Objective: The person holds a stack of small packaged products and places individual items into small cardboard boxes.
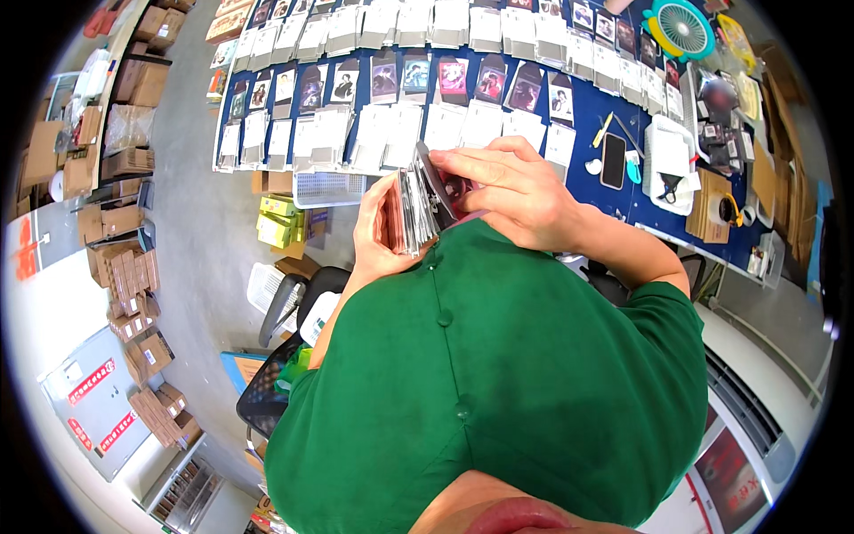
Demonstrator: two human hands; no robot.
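A thick stack of printed cards or thin card packs point(415, 212) is held upright against the green shirt. My left hand point(375, 230) is closed around its left side and underside. At its right side my right hand point(510, 190) has its fingers on a dark flat piece with a reddish picture point(457, 190), tilted beside the stack. Beyond the hands, rows of picture cards point(453, 77) and white-and-grey piles of packets point(400, 133) lie on a table with a blue cover point(604, 183). How many pieces each hand holds cannot be told.
On the right of the table are a phone point(613, 160), a yellow cutter or marker point(602, 130), a white basket point(669, 163), a tape roll point(728, 209) and a teal fan point(679, 28). A white crate point(330, 190) stands below the table's near edge. A chair point(287, 374) is at the left.
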